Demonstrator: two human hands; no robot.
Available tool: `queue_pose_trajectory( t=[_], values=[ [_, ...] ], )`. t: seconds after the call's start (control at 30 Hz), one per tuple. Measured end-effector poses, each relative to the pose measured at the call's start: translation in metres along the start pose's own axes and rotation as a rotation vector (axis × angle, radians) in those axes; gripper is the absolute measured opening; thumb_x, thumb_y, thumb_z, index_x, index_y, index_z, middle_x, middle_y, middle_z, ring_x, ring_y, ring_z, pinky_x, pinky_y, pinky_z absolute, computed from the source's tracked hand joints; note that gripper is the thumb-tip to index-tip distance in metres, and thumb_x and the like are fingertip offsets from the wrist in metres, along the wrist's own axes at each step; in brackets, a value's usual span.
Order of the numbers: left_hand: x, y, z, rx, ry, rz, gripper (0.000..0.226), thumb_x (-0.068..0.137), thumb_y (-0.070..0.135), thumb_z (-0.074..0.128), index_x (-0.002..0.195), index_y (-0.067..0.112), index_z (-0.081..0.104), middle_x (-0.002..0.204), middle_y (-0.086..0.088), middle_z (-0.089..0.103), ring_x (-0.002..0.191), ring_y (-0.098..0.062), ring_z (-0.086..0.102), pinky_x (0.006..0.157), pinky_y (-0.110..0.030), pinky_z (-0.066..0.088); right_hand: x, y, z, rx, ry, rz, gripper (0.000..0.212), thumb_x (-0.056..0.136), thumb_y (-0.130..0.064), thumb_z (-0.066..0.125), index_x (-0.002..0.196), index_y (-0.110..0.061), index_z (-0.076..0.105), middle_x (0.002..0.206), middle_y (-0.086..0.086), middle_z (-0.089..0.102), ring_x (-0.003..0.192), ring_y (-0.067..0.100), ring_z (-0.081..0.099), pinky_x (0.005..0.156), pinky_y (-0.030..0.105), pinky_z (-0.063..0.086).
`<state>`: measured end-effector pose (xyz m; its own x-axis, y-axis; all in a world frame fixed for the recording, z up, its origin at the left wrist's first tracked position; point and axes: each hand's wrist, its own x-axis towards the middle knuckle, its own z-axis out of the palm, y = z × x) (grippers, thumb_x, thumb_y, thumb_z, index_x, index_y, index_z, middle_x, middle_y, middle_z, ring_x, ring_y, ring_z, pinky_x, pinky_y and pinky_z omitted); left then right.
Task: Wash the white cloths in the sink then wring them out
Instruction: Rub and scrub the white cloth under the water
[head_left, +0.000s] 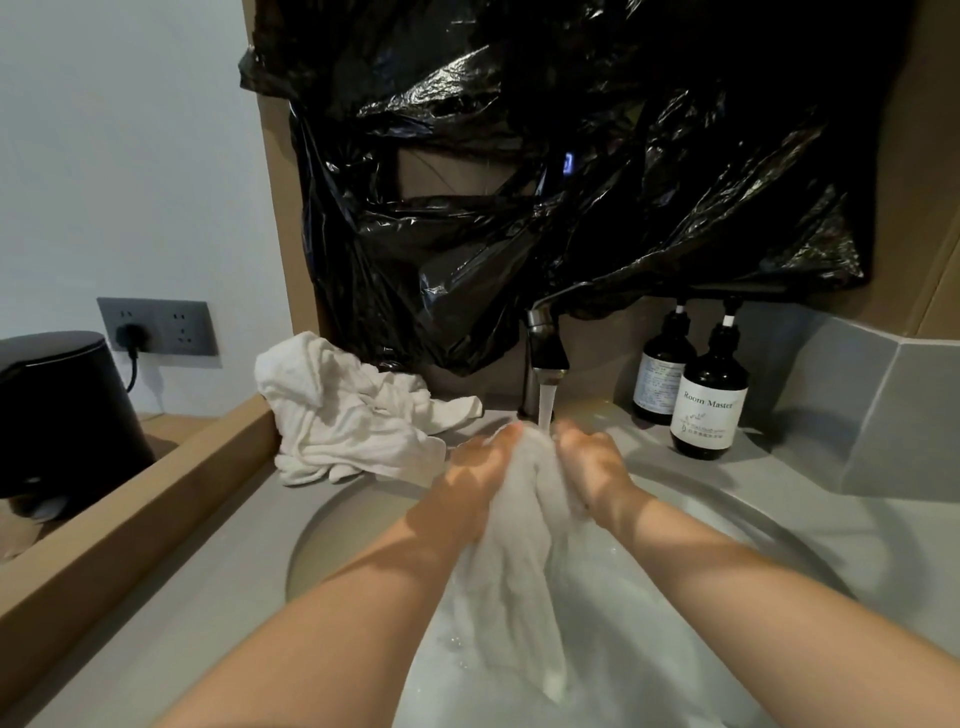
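A wet white cloth (519, 561) hangs between my hands over the round sink (737, 525). My left hand (475, 475) grips its upper left part and my right hand (592, 470) grips its upper right part. Water runs from the faucet (543, 353) onto the cloth's top edge, right between my fingers. The cloth's lower end trails down into the basin. A pile of dry crumpled white cloths (348, 410) lies on the grey counter at the back left of the sink, apart from my hands.
Two dark pump bottles (706, 410) stand on the counter right of the faucet. Black plastic sheeting (545, 182) covers the wall above. A black bin (62, 415) and a wall socket (156, 325) with a plug sit at the left, beyond a wooden ledge (135, 509).
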<state>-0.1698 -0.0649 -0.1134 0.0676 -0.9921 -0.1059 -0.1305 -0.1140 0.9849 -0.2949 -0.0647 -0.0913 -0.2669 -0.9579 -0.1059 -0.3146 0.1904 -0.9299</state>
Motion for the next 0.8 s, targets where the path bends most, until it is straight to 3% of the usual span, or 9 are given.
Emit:
queue_pose_trajectory(
  t=[0.1,0.23,0.3,0.4,0.5,0.57,0.63,0.73,0.8],
  values=[
    [-0.001,-0.001,-0.001,-0.03,0.002,0.042,0.039,0.09,0.063,0.05,0.117,0.035,0.059,0.122,0.009,0.06,0.112,-0.012,0.056,0.096,-0.025,0.042,-0.016,0.006,0.008,-0.276,-0.007,-0.33,0.04,0.099,-0.038,0.036,0.108,-0.006,0.059,0.109,0.015,0.062,0.102,0.034,0.058,0.086,0.037,0.047],
    [-0.008,0.006,0.004,-0.097,-0.049,-0.014,0.045,0.099,0.039,0.049,0.133,0.01,0.053,0.125,-0.005,0.058,0.116,-0.023,0.055,0.083,-0.023,0.044,-0.021,0.014,0.013,-0.493,0.108,-0.47,0.032,0.101,-0.022,0.03,0.101,-0.007,0.058,0.101,0.013,0.06,0.095,0.032,0.056,0.073,0.033,0.042],
    [-0.011,0.008,0.005,-0.13,-0.059,-0.033,0.042,0.098,0.033,0.053,0.13,0.006,0.056,0.115,-0.007,0.06,0.1,-0.019,0.055,0.071,-0.021,0.047,-0.018,0.013,0.008,-0.399,0.073,-0.437,0.036,0.099,-0.028,0.034,0.083,-0.01,0.061,0.085,0.007,0.063,0.086,0.029,0.06,0.072,0.034,0.046],
    [-0.014,0.009,0.004,-0.129,-0.107,-0.06,0.039,0.097,0.03,0.054,0.125,0.003,0.06,0.118,-0.013,0.064,0.095,-0.02,0.056,0.084,-0.032,0.051,-0.019,0.01,0.0,-0.12,0.044,-0.362,0.04,0.091,-0.033,0.047,0.057,-0.015,0.052,0.058,-0.003,0.054,0.063,0.019,0.053,0.057,0.028,0.041],
    [-0.016,0.008,0.004,-0.16,-0.105,-0.049,0.033,0.096,0.03,0.056,0.117,0.007,0.064,0.105,-0.008,0.064,0.092,-0.021,0.059,0.079,-0.03,0.052,-0.017,0.011,-0.004,-0.066,0.024,-0.341,0.043,0.088,-0.033,0.051,0.049,-0.015,0.047,0.052,-0.002,0.051,0.056,0.019,0.048,0.056,0.028,0.039],
    [-0.012,0.007,0.006,-0.158,-0.089,-0.07,0.021,0.095,0.03,0.057,0.105,0.013,0.064,0.099,-0.006,0.063,0.091,-0.021,0.059,0.082,-0.032,0.051,-0.009,0.01,-0.002,-0.078,-0.026,-0.246,0.038,0.085,-0.039,0.051,0.055,-0.016,0.054,0.059,-0.002,0.058,0.06,0.02,0.054,0.06,0.028,0.044],
    [-0.012,0.01,0.007,-0.161,-0.084,-0.119,0.017,0.095,0.026,0.056,0.093,0.011,0.063,0.09,-0.006,0.063,0.085,-0.023,0.06,0.082,-0.034,0.05,-0.004,0.007,-0.001,-0.113,-0.116,-0.068,0.036,0.084,-0.048,0.049,0.077,-0.016,0.064,0.078,0.002,0.068,0.074,0.023,0.063,0.071,0.03,0.051],
    [-0.008,0.006,0.002,-0.252,-0.059,-0.16,0.031,0.091,0.031,0.059,0.108,0.006,0.064,0.087,-0.005,0.063,0.078,-0.021,0.061,0.068,-0.03,0.051,0.004,0.008,-0.017,0.097,-0.437,0.096,0.041,0.093,-0.055,0.042,0.089,-0.018,0.06,0.076,-0.003,0.059,0.07,0.013,0.056,0.057,0.02,0.049],
    [0.0,-0.006,-0.004,-0.352,-0.034,-0.174,0.044,0.087,0.036,0.06,0.117,0.004,0.062,0.088,-0.007,0.065,0.076,-0.021,0.064,0.067,-0.031,0.053,0.012,0.015,-0.03,0.181,-0.567,0.022,0.05,0.092,-0.061,0.042,0.097,-0.017,0.064,0.074,-0.001,0.058,0.07,0.013,0.057,0.061,0.023,0.053]
  ],
)
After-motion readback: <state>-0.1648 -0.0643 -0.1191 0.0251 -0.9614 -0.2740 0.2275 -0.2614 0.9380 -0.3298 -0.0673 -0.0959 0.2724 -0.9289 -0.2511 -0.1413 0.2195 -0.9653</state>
